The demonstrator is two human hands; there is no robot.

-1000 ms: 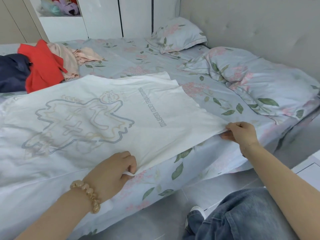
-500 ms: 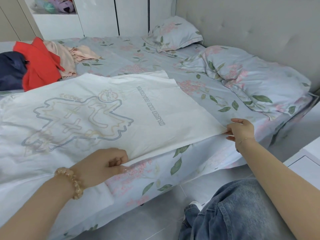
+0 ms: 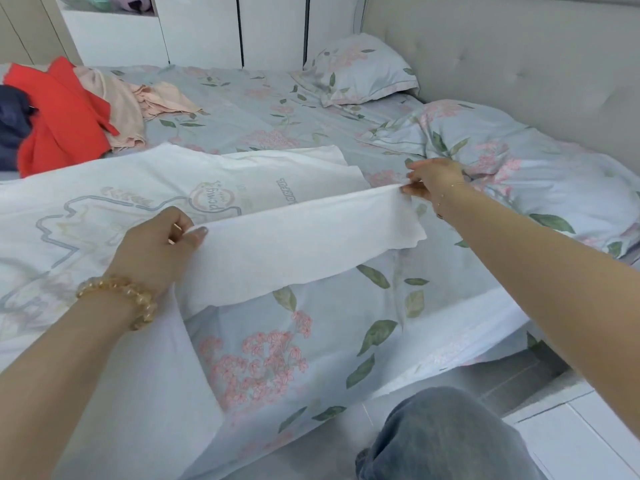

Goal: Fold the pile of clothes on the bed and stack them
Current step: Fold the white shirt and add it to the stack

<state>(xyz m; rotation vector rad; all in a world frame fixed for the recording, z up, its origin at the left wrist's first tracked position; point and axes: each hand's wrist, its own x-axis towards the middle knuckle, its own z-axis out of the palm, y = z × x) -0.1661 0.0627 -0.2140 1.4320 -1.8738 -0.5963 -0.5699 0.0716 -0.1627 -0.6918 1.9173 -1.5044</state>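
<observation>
The left hand (image 3: 157,247) and right hand (image 3: 433,181) each pinched the near hem of the white printed T-shirt (image 3: 145,188), lifting it above the bed's (image 3: 311,341) front edge. The unfolded clothes pile (image 3: 69,109) lay at the far left corner.

A padded grey headboard (image 3: 502,60) runs along the right. White wardrobe doors (image 3: 239,26) stand at the far end. Grey floor tiles (image 3: 467,382) lie near, evenly lit.

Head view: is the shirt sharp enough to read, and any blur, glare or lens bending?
Head view: even soft light, no glare; the white shirt is nearly blown out, its print pale and small lettering unreadable; slight softness on the left hand and right hand; the headboard edge bows from the wide lens.
</observation>
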